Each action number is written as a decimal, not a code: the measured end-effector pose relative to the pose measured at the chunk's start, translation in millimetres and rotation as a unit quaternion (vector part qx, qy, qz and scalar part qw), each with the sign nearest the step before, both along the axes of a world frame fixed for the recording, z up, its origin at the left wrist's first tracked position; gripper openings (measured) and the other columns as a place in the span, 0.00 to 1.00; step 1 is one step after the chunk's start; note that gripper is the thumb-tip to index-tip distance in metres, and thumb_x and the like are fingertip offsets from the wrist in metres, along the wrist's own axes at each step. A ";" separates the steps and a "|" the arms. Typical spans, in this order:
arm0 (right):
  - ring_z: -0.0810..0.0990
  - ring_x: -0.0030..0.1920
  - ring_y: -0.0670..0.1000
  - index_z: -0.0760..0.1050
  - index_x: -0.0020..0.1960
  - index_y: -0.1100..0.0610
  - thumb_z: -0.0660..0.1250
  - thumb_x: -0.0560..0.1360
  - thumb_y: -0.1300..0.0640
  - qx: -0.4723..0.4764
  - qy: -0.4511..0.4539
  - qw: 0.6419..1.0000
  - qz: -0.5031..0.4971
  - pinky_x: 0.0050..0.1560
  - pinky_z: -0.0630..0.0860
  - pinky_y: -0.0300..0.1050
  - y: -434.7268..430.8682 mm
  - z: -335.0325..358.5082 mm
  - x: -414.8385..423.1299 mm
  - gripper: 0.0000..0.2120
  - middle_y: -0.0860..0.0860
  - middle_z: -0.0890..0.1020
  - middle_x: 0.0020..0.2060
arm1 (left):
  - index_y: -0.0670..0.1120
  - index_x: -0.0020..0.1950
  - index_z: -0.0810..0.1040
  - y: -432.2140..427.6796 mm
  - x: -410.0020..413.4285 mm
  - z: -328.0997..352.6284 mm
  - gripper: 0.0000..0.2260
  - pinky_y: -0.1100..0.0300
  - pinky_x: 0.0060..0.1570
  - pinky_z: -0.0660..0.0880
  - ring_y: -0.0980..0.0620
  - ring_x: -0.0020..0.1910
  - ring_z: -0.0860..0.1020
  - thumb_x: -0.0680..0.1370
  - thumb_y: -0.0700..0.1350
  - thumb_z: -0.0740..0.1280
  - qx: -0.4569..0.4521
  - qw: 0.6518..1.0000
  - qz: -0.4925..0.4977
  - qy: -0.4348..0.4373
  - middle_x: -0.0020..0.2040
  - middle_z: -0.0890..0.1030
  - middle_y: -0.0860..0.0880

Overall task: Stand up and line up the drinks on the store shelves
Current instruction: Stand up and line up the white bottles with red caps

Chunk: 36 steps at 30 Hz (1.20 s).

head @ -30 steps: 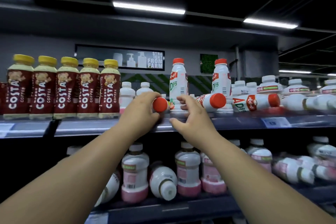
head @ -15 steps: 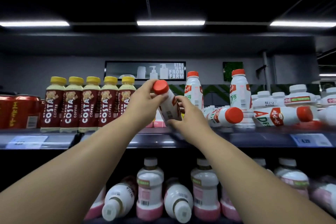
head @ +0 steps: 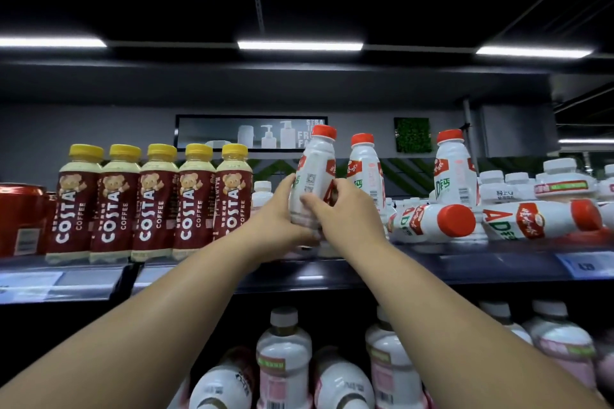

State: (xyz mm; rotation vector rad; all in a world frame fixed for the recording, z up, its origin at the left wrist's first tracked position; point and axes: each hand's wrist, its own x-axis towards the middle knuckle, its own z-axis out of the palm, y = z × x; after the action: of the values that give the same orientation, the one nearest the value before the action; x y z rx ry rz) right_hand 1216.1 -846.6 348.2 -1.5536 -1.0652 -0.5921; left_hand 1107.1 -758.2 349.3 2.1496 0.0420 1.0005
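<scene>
Gripping the red-capped white bottle (head: 314, 176) with both hands now, and it is nearly upright, cap at twelve o'clock with a slight lean toward one. Half a second ago that cap pointed to about eleven and the body slanted across my palms; a second ago the bottle lay flat on the upper shelf (head: 365, 271). My left hand (head: 277, 219) wraps the lower body from nine o'clock, my right hand (head: 344, 209) closes on it from three o'clock, thumb across the front label. The base sits low between my palms, hidden, so I cannot tell whether it touches the shelf yet.

Outward at three o'clock, just beside the held one, a second standing red-capped bottle (head: 365, 169), then a third (head: 453, 166) farther on. Between and below them two fallen bottles (head: 432, 222) lie on their sides, caps toward three o'clock, unchanged from before. At nine o'clock the row of Costa coffee bottles (head: 153, 202) stands straight, five yellow caps in line, with a red can (head: 20, 219) at its far end. Down at six o'clock, the lower-shelf pink-and-white bottles (head: 284, 359), some upright, some tipped.
</scene>
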 end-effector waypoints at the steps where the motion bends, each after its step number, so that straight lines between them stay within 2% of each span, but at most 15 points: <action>1: 0.81 0.48 0.50 0.78 0.57 0.50 0.69 0.75 0.41 0.001 0.000 1.000 0.012 0.49 0.79 0.49 -1.3 0.2 1.0 0.16 0.46 0.83 0.47 | 0.56 0.72 0.60 2.1 4.2 -0.7 0.40 0.62 0.40 0.81 0.55 0.46 0.84 0.70 0.34 0.77 -0.004 1.000 0.005 -0.011 0.56 0.80 0.50; 4: 0.80 0.50 0.47 0.79 0.60 0.50 0.69 0.77 0.46 0.019 -0.026 0.999 0.027 0.49 0.77 0.43 -10.4 -6.7 7.3 0.14 0.45 0.83 0.48 | 0.51 0.66 0.64 11.4 16.1 0.8 0.35 0.67 0.42 0.79 0.56 0.50 0.82 0.68 0.41 0.81 -0.014 0.997 0.055 -0.047 0.56 0.80 0.50; 5: 0.79 0.52 0.48 0.79 0.61 0.52 0.70 0.77 0.49 0.043 -0.049 0.998 0.012 0.52 0.76 0.44 -12.7 -10.7 11.7 0.14 0.46 0.83 0.50 | 0.50 0.64 0.65 15.7 18.5 0.8 0.32 0.65 0.43 0.80 0.55 0.50 0.82 0.68 0.41 0.81 -0.023 0.996 0.067 -0.048 0.56 0.80 0.50; 7: 0.76 0.58 0.51 0.77 0.64 0.55 0.71 0.75 0.57 0.100 -0.104 0.989 -0.031 0.59 0.74 0.46 -17.5 -19.1 20.2 0.17 0.50 0.80 0.57 | 0.50 0.62 0.67 24.0 21.2 -0.3 0.30 0.53 0.51 0.82 0.51 0.51 0.82 0.67 0.42 0.80 -0.045 0.995 0.080 -0.036 0.55 0.81 0.48; 9: 0.73 0.62 0.53 0.72 0.69 0.54 0.72 0.73 0.60 0.118 -0.132 0.981 -0.075 0.63 0.71 0.47 -20.2 -22.6 27.8 0.25 0.52 0.75 0.63 | 0.50 0.61 0.67 27.6 21.2 -0.5 0.31 0.45 0.53 0.81 0.47 0.52 0.82 0.65 0.44 0.80 -0.050 0.995 0.088 -0.017 0.55 0.81 0.47; 12: 0.70 0.64 0.55 0.56 0.77 0.49 0.75 0.72 0.53 0.043 -0.064 0.992 -0.101 0.64 0.73 0.53 -21.1 -15.3 35.4 0.40 0.52 0.67 0.68 | 0.50 0.62 0.66 24.0 23.0 2.1 0.30 0.47 0.52 0.81 0.47 0.53 0.80 0.67 0.45 0.80 -0.040 0.993 0.109 0.007 0.56 0.79 0.48; 14: 0.72 0.62 0.57 0.46 0.78 0.46 0.77 0.71 0.50 -0.031 -0.014 0.993 -0.113 0.61 0.76 0.55 -20.4 -10.1 36.2 0.49 0.54 0.64 0.67 | 0.49 0.63 0.66 21.3 23.5 6.1 0.32 0.47 0.52 0.81 0.48 0.53 0.79 0.67 0.52 0.80 -0.027 0.991 0.129 0.015 0.56 0.79 0.48; 17: 0.74 0.60 0.58 0.40 0.79 0.46 0.74 0.72 0.54 -0.074 -0.018 0.990 -0.120 0.56 0.75 0.52 -18.4 -7.4 39.6 0.50 0.56 0.65 0.65 | 0.48 0.62 0.65 19.7 21.5 11.9 0.33 0.46 0.51 0.81 0.48 0.50 0.80 0.66 0.55 0.81 -0.002 0.987 0.159 0.008 0.52 0.79 0.49; 21: 0.75 0.61 0.53 0.42 0.80 0.46 0.76 0.70 0.55 -0.050 0.031 0.998 0.008 0.58 0.76 0.49 -24.2 -7.3 48.1 0.52 0.50 0.71 0.66 | 0.53 0.61 0.62 20.4 23.3 2.2 0.29 0.48 0.51 0.81 0.50 0.50 0.80 0.70 0.49 0.78 -0.010 0.988 0.150 -0.026 0.54 0.78 0.50; 23: 0.77 0.59 0.51 0.48 0.79 0.47 0.78 0.67 0.51 -0.046 0.048 0.997 0.040 0.58 0.77 0.48 -25.1 -7.0 48.3 0.51 0.48 0.73 0.64 | 0.56 0.61 0.61 21.4 25.8 -2.3 0.31 0.48 0.53 0.81 0.52 0.51 0.80 0.69 0.50 0.79 0.000 0.988 0.149 -0.038 0.55 0.78 0.51; 26: 0.77 0.58 0.52 0.59 0.72 0.47 0.80 0.59 0.38 -0.047 0.049 0.998 0.011 0.59 0.79 0.55 -22.9 -9.3 45.8 0.49 0.50 0.74 0.61 | 0.56 0.62 0.60 19.3 27.4 -4.0 0.35 0.50 0.54 0.80 0.53 0.52 0.79 0.66 0.56 0.80 0.043 0.984 0.169 -0.034 0.56 0.77 0.53; 27: 0.77 0.58 0.53 0.60 0.70 0.48 0.79 0.59 0.37 -0.052 0.049 0.997 0.006 0.59 0.79 0.56 -22.8 -9.5 44.7 0.47 0.50 0.75 0.61 | 0.55 0.62 0.60 19.3 27.3 -4.3 0.35 0.49 0.55 0.80 0.52 0.52 0.80 0.66 0.56 0.80 0.046 0.982 0.177 -0.037 0.56 0.78 0.52; 29: 0.78 0.57 0.52 0.61 0.70 0.49 0.79 0.64 0.41 -0.050 0.055 0.997 0.018 0.59 0.78 0.55 -24.7 -10.4 44.5 0.42 0.49 0.77 0.60 | 0.54 0.64 0.63 21.9 27.2 -5.7 0.33 0.47 0.56 0.80 0.51 0.52 0.80 0.68 0.54 0.79 0.040 0.983 0.174 -0.042 0.56 0.79 0.52; 32: 0.79 0.56 0.50 0.59 0.72 0.48 0.78 0.68 0.45 -0.039 0.065 0.996 0.051 0.60 0.78 0.54 -29.5 -11.8 47.1 0.41 0.48 0.78 0.61 | 0.56 0.66 0.63 25.3 25.1 -7.1 0.33 0.47 0.56 0.80 0.53 0.53 0.81 0.68 0.53 0.78 0.014 0.989 0.142 -0.042 0.55 0.80 0.55; 36: 0.79 0.56 0.49 0.60 0.70 0.45 0.76 0.65 0.39 -0.070 0.035 0.996 0.029 0.58 0.78 0.53 -30.1 -14.1 43.4 0.40 0.46 0.78 0.59 | 0.57 0.65 0.63 19.9 24.4 -9.0 0.33 0.49 0.55 0.79 0.55 0.54 0.80 0.67 0.60 0.78 0.068 0.980 0.187 -0.027 0.56 0.79 0.58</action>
State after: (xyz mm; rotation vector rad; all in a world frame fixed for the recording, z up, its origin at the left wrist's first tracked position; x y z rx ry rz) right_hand 1259.5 -876.7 334.0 -1.6471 -1.1139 -0.4270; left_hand 1131.5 -738.3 340.3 2.2875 0.3744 1.3072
